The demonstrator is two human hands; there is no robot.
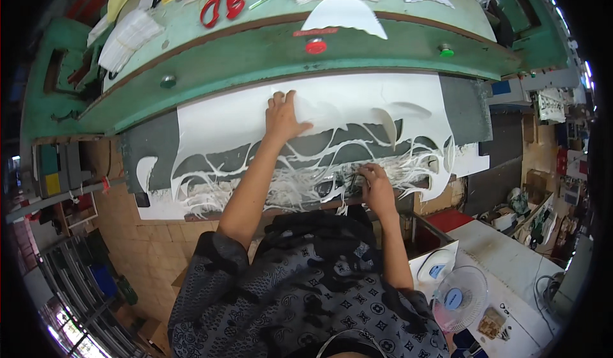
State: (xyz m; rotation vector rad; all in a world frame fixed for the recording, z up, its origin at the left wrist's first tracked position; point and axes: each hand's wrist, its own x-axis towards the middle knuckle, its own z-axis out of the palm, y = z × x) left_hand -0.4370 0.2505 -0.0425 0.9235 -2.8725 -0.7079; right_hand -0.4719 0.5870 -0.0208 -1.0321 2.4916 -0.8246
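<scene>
A wide white sheet (pixel 236 112) lies on a dark grey board, its near part cut into thin curved strips with the board showing through. My left hand (pixel 281 119) rests on the sheet, fingers spread and pointing to the far side. Closer to me, at the near edge, my right hand (pixel 378 189) has its fingers curled together among the tangled white offcuts (pixel 294 182). Something thin and dark shows by its fingertips; what it is I cannot make out. A curled flap (pixel 387 127) stands up from the sheet, right of my left hand.
A green machine beam (pixel 242 58) with a red button (pixel 316 46) and a green button (pixel 446 50) crosses beyond the sheet. On top lie red-handled scissors (pixel 222 5), a stack of white pieces (pixel 131 39) and a scalloped white piece (pixel 345 16). A fan (pixel 461 297) stands at lower right.
</scene>
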